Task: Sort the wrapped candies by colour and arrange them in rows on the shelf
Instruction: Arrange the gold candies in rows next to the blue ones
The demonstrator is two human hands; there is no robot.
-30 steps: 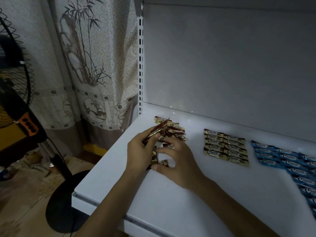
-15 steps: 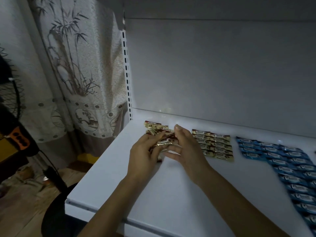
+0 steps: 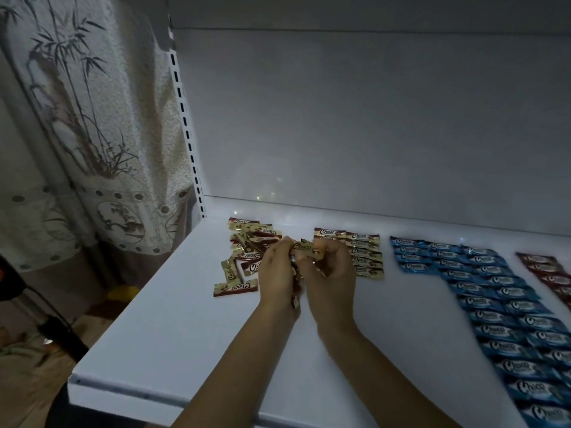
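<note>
A pale curtain (image 3: 102,125) printed with bamboo hung at ten o'clock. Just at its right side stood a white slotted upright (image 3: 188,140). At eight o'clock a yellow object (image 3: 123,296) lay on the floor (image 3: 27,384), near a black stand (image 3: 61,333).

Two hands, the left hand (image 3: 278,279) and the right hand (image 3: 333,279), are pinching one gold candy (image 3: 306,247) over one shelf (image 3: 173,329). Left of the hands, roughly ten loose gold candies (image 3: 247,251) are lying heaped. Right of the hands, a gold block (image 3: 366,254) is showing seven, more being hidden; beyond, about thirty blue candies (image 3: 494,304) and at least four red candies (image 3: 543,270) are lying in rows.
</note>
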